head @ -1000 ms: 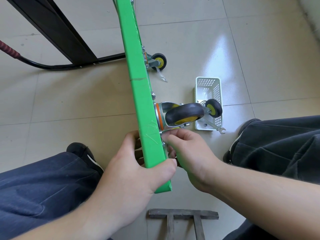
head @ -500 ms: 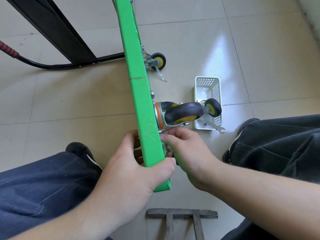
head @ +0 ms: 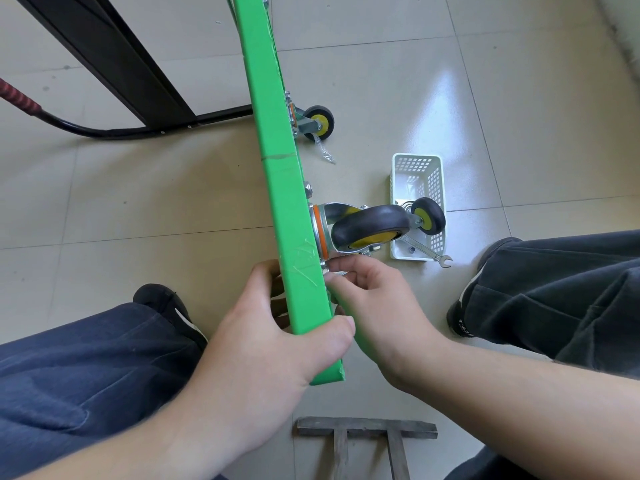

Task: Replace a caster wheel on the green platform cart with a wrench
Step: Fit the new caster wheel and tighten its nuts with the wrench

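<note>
Beige floor tiles (head: 485, 81) fill the frame. Standing on edge, the green platform cart (head: 277, 188) runs from top centre down to lower centre. At lower centre the left hand (head: 273, 344) grips its near end, thumb over the edge. Just right, the right hand (head: 374, 306) has its fingers (head: 346, 271) curled, pinching something small below the caster wheel (head: 370, 228). Centre right, a white basket (head: 417, 174) holds a spare wheel (head: 427, 216) and a wrench (head: 427, 252).
</note>
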